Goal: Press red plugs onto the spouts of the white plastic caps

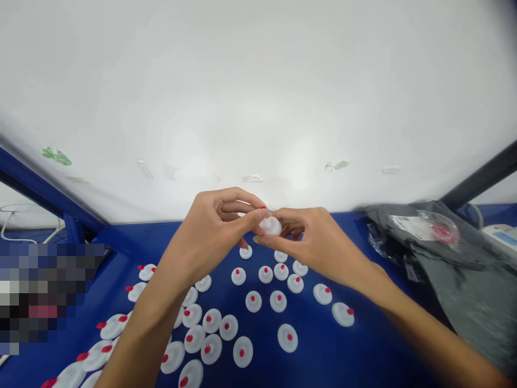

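Both my hands are raised above the blue table, meeting at one round white plastic disc [271,226]. My left hand [228,215] pinches it from the left, and a bit of red shows at the fingertips. From the right, the thumb and fingers of my right hand [305,229] grip its edge. Below them lie many similar discs with red tips, such as a white disc [253,303] and another white disc [285,340]. My left forearm hides part of the group on the left.
A white wall [258,108] with tape scraps rises behind the blue table [335,355]. On the right lie dark grey plastic bags [452,280] and a clear bag with red pieces [444,233]. A white device [501,237] stands at the right edge. Blue frame bars [48,191] flank the table.
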Available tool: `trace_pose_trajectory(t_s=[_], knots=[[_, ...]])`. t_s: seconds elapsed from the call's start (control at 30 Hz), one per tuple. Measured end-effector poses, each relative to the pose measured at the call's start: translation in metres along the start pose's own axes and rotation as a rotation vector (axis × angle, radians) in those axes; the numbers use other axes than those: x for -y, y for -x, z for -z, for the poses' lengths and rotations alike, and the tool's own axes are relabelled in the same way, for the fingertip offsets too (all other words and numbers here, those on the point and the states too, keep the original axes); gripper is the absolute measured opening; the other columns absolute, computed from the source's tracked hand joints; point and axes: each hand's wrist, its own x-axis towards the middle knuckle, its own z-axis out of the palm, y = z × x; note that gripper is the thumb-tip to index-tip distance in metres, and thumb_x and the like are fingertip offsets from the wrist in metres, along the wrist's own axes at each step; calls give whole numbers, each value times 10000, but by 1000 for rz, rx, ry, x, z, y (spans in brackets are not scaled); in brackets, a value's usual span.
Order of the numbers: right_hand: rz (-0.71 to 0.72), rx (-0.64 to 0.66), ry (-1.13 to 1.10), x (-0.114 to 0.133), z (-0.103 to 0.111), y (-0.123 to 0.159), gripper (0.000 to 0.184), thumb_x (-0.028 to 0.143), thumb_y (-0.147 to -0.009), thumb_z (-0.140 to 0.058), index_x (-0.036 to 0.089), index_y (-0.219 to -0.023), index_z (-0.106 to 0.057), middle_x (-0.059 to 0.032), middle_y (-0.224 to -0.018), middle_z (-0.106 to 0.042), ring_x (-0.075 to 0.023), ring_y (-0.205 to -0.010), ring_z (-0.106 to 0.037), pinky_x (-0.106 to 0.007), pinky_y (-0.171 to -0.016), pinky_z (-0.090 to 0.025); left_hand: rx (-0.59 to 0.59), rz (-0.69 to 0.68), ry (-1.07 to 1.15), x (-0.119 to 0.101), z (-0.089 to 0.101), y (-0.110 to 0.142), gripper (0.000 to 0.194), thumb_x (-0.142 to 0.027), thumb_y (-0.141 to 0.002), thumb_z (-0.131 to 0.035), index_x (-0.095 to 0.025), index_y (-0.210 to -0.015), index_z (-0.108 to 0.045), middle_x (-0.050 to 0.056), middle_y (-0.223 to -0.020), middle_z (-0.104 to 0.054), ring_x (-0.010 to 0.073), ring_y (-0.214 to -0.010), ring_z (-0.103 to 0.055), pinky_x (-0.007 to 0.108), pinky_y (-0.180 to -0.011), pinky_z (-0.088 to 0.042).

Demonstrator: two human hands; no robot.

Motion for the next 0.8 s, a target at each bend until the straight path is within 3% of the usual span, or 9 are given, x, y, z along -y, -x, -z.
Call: trace_pose_trajectory(t_s=[0.27, 0.43, 0.63, 0.8], knots=[[-21, -25, -50, 2, -1, 1, 303, 479, -927, -667, 275, -1114, -790, 33, -671, -704, -112, -536, -569, -243, -519, -437, -16, -11, -14, -1, -1, 1, 103, -321, -873, -726, -226, -904, -747, 3, -764, -762, 150, -667, -716, 164, -484, -518], [-35, -72, -80, -1, 0, 1, 293, 460, -898, -707, 254, -1090, -788, 32, -660, -675, -119, -563, -546, -245, -521, -422, -32, -49, -6, -6, -5, 4, 105, -314, -865, -742, -210, -870, -732, -6, -834, -775, 111, -653, -689, 142, -498, -504], [-13, -52, -102, 1, -2, 2, 249, 433, -918, -690, 276, -1082, -792, 40, -694, -709, -113, -578, -574, -241, -542, -441, -80, -96, 5, -6, -10, 5, 63, -226, -873, -704, -204, -814, -698, -29, -810, -769, 119, -738, -724, 177, -656, -570], [-95, 32, -6, -2, -3, 0, 451, 471, -879, -728, 311, -1298, -678, 39, -815, -769, -115, -558, -642, -248, -522, -461, -118, -5, -149, 0, -10, 3, 30, -226, -829, -700, -222, -851, -720, -31, -760, -764, 146, -700, -722, 207, -599, -551]])
